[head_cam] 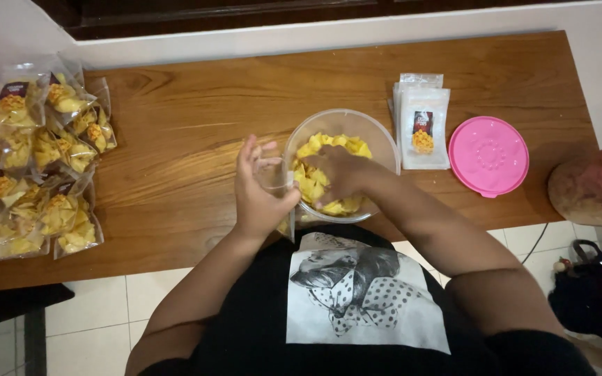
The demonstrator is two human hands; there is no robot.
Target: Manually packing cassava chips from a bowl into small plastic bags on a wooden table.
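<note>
Item: snack packing at a wooden desk (196,132), viewed from above

Right hand (343,174): sunk into the clear round tub (384,136) of yellow chips (329,146); its fingers are buried among the chips, so cannot tell whether they are closed on any

Left hand (259,195): just beside the tub's left wall, thumb and fingers pinched on the mouth of a small clear pouch (280,188), remaining fingers spread upward

Step in hand, as judged: taking chips from the tub for the pouch held alongside. The next move would call for lifting a modest handful clear of the rim and keeping the pouch mouth held wide

Count:
- tub of chips, one, at the desk's near edge, centre
- pink round lid (488,154), one, lying flat, right of the tub
- empty printed pouches (423,129), one stack; number within cannot be told
- filled pouches (36,160), a heap at far left, roughly ten, overlapping too much for an exact tally
- pouch in hand, one
</note>
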